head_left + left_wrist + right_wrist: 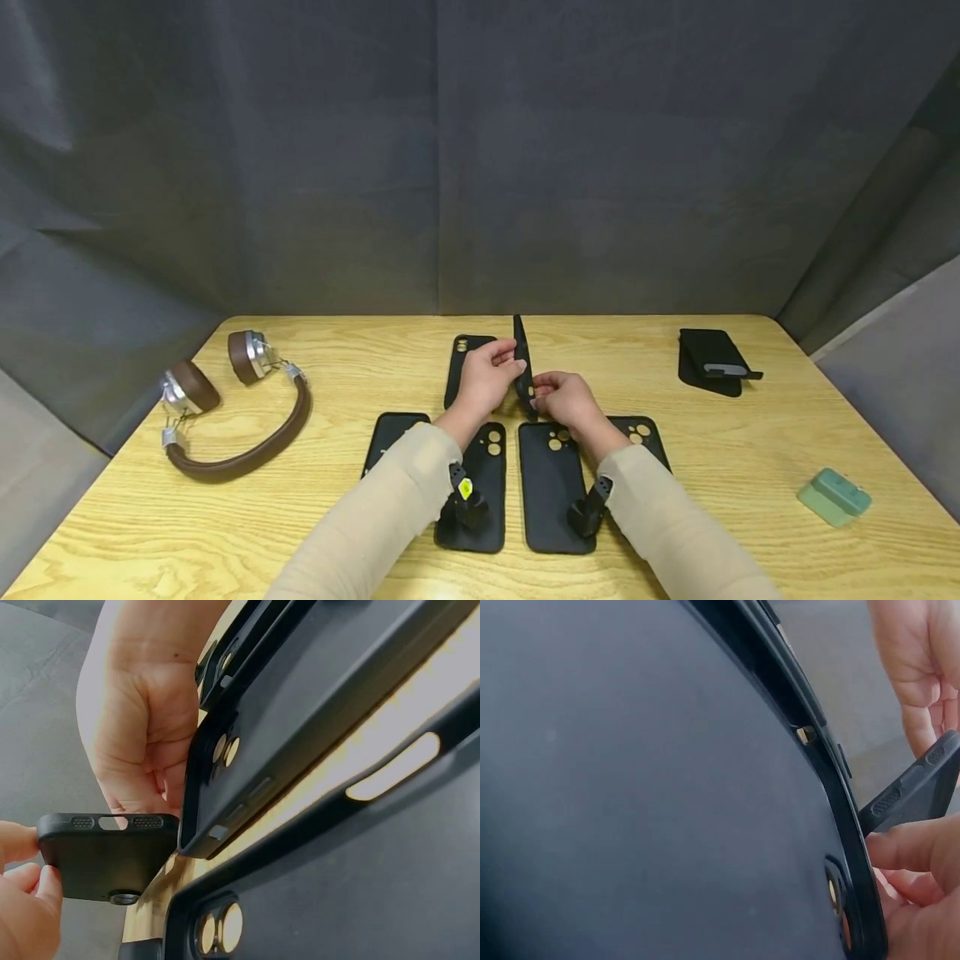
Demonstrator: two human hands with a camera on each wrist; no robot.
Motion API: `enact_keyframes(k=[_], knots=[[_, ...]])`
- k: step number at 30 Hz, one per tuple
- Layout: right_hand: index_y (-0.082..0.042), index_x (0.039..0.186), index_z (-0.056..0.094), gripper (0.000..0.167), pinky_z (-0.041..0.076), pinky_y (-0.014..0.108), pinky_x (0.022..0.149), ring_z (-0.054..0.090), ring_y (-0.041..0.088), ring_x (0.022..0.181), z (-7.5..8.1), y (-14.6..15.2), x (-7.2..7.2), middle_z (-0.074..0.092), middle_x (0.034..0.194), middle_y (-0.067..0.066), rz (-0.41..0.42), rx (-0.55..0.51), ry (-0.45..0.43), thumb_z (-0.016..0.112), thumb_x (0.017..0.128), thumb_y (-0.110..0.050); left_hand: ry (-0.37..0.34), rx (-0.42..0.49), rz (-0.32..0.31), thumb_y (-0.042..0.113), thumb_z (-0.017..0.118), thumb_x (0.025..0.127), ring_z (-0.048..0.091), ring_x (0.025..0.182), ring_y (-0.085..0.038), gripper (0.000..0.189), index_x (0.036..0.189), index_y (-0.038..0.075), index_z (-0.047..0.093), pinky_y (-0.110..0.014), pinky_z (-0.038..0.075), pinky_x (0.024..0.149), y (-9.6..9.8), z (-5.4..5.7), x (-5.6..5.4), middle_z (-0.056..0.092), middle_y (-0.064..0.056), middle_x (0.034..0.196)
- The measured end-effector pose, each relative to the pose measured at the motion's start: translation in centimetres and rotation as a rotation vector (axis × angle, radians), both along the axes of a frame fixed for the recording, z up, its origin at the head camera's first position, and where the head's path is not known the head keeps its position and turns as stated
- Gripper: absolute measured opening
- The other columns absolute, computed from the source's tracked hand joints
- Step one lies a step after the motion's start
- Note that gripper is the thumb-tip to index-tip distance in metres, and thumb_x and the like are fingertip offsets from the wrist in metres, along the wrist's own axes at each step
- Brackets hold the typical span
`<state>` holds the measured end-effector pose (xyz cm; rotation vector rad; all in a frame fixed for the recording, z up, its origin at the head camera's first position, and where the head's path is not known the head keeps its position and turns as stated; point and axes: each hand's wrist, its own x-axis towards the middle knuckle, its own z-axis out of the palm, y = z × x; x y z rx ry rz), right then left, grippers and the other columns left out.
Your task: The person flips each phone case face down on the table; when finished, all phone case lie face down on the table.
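Observation:
A black phone case [522, 367] stands on edge, nearly upright, between my two hands; whether it touches the table cannot be told. My left hand [483, 379] pinches it from the left, higher up, with thumb and fingers. Lower down on the right side, my right hand [570, 404] grips its edge. The left wrist view shows the port cutouts along the end of this case [105, 855]. Behind my left hand lies another black phone case [454, 375]. In front lie several more, among them one case [487, 492] under my left wrist and one case [551, 475] beside my right.
Brown and silver headphones [288, 429] lie on the left of the wooden table [337, 517]. At the back right is a black folded item with a flap [712, 354]. A small green object [836, 496] sits near the right edge. Dark fabric [480, 167] hangs behind.

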<state>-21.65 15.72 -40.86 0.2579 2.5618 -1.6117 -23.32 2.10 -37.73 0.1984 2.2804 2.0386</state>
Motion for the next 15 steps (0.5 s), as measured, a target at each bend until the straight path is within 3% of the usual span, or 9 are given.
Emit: enact_keyframes(k=[9, 15], knots=[[0.007, 0.118, 0.056, 0.036, 0.046, 0.025, 0.064, 0.056, 0.023, 0.085, 0.39, -0.15, -0.02, 0.059, 0.101, 0.019, 0.014, 0.033, -0.022, 0.058, 0.082, 0.007, -0.020, -0.036, -0.003, 0.005, 0.063, 0.086, 0.057, 0.108, -0.024, 0.035, 0.120, 0.002, 0.061, -0.030, 0.049, 0.086, 0.09, 0.11, -0.03, 0.059, -0.020, 0.117], [0.006, 0.119, 0.056, 0.035, 0.045, 0.025, 0.062, 0.054, 0.021, 0.078, 0.44, -0.40, 0.04, 0.059, 0.098, 0.017, 0.014, 0.064, -0.042, 0.056, 0.084, 0.006, -0.025, -0.027, -0.014, 0.004, 0.063, 0.086, 0.055, 0.110, -0.027, 0.037, 0.122, -0.001, 0.059, -0.030, 0.049, 0.086, 0.26, -0.19, 0.02, 0.059, -0.021, 0.118]])
